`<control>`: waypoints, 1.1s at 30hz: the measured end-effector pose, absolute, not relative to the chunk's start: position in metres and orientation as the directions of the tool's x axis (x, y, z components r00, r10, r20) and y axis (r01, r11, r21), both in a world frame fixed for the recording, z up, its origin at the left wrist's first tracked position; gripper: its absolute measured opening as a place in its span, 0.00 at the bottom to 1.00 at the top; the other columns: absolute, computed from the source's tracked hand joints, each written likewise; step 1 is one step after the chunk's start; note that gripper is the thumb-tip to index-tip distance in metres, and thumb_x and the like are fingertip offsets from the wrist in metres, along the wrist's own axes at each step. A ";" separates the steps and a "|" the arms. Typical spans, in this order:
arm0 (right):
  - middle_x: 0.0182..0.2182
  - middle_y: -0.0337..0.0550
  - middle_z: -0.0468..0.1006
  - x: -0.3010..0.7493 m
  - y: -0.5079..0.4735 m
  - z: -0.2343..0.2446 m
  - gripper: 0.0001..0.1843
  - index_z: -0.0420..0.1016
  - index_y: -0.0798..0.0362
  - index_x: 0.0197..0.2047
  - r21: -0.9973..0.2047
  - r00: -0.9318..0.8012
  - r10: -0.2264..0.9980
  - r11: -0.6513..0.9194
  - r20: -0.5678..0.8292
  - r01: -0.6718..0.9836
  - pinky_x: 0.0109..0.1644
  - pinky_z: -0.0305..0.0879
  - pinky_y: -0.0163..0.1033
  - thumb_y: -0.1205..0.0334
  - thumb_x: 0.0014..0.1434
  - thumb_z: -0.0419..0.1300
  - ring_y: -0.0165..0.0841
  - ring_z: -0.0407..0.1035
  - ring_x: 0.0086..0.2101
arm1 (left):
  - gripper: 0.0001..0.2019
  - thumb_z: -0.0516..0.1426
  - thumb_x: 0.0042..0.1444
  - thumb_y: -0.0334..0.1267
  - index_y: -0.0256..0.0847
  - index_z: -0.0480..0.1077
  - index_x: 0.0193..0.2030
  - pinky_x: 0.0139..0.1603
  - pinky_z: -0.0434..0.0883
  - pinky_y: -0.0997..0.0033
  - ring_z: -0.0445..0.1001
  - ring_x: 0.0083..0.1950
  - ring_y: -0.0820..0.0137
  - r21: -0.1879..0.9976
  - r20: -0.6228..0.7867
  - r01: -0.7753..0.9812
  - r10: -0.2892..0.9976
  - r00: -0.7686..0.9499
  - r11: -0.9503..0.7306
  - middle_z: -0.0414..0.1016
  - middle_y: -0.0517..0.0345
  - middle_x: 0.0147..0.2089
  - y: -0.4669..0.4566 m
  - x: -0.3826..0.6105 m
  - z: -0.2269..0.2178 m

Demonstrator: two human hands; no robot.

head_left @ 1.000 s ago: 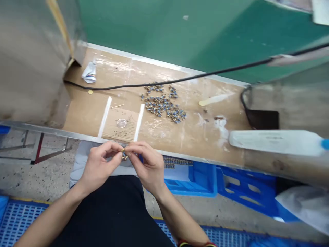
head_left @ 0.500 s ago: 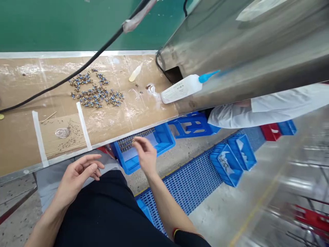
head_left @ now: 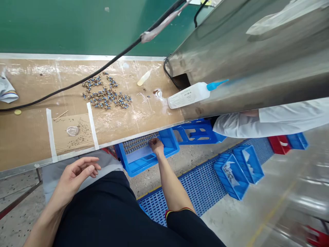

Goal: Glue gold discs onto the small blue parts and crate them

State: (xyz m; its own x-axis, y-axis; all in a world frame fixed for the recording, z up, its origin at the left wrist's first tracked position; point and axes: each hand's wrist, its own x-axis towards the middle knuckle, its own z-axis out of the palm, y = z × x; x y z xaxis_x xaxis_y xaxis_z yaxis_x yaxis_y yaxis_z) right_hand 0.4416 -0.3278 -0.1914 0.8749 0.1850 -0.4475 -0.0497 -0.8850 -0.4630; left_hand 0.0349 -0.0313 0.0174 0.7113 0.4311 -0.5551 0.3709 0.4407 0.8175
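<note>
My right hand point(head_left: 156, 146) reaches down into a blue bin point(head_left: 133, 168) below the table edge. Its fingers are pinched together beside rows of small brass-and-blue metal parts point(head_left: 136, 144) lined up in that bin. Whatever sits between those fingertips is too small and hidden to name. Over my lap hovers my left hand point(head_left: 79, 171), holding nothing, with its fingers loosely bent and apart. A loose pile of the same kind of parts point(head_left: 104, 94) lies on the brown-covered table point(head_left: 115, 127). Near me is a taped cardboard piece point(head_left: 61, 140) with a small clear dish point(head_left: 72, 130) and dark specks.
A white bottle with a blue nozzle point(head_left: 190, 96) lies by a large metal housing point(head_left: 244, 61). A black cable point(head_left: 102, 68) crosses above the table. At the right are another person's white sleeve point(head_left: 239, 127) and blue bins point(head_left: 231, 178) on the floor. A wooden stick point(head_left: 61, 115) lies by the cardboard.
My right hand has moved forward and down, from above the bin's near side to the rows of parts inside. My left hand stays nearly still. The view has shifted slightly left.
</note>
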 end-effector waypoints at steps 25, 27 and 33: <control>0.35 0.40 0.83 0.366 -0.173 0.012 0.18 0.82 0.49 0.45 -0.794 0.743 0.655 -0.375 0.138 0.478 0.46 0.73 0.41 0.42 0.74 0.66 0.36 0.77 0.36 | 0.12 0.78 0.58 0.49 0.44 0.91 0.40 0.46 0.84 0.70 0.88 0.41 0.62 0.859 -0.499 0.212 0.669 0.552 0.466 0.90 0.50 0.37 -0.022 0.018 0.017; 0.39 0.42 0.85 0.363 -0.124 0.024 0.13 0.85 0.49 0.47 -0.772 0.573 0.799 -0.246 0.181 0.586 0.48 0.74 0.42 0.49 0.76 0.64 0.37 0.79 0.39 | 0.12 0.77 0.59 0.49 0.44 0.90 0.40 0.46 0.84 0.71 0.88 0.41 0.62 0.880 -0.467 0.209 0.697 0.544 0.426 0.90 0.51 0.38 -0.019 0.009 0.021; 0.46 0.49 0.86 0.358 -0.043 0.021 0.13 0.85 0.50 0.48 -0.534 0.234 0.949 -0.088 0.213 0.841 0.56 0.74 0.48 0.63 0.76 0.57 0.43 0.79 0.48 | 0.10 0.76 0.61 0.47 0.47 0.89 0.44 0.50 0.84 0.68 0.87 0.44 0.62 0.927 -0.370 0.169 0.891 0.262 0.335 0.89 0.55 0.40 -0.019 -0.055 0.022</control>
State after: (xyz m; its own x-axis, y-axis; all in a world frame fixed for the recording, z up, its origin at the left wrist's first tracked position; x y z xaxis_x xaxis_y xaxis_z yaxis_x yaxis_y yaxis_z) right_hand 0.3585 -0.0426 0.0207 0.2341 0.9486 0.2131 0.8412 -0.0878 -0.5335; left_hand -0.0550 -0.0190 0.0224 0.2618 0.8913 -0.3703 0.1689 0.3354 0.9268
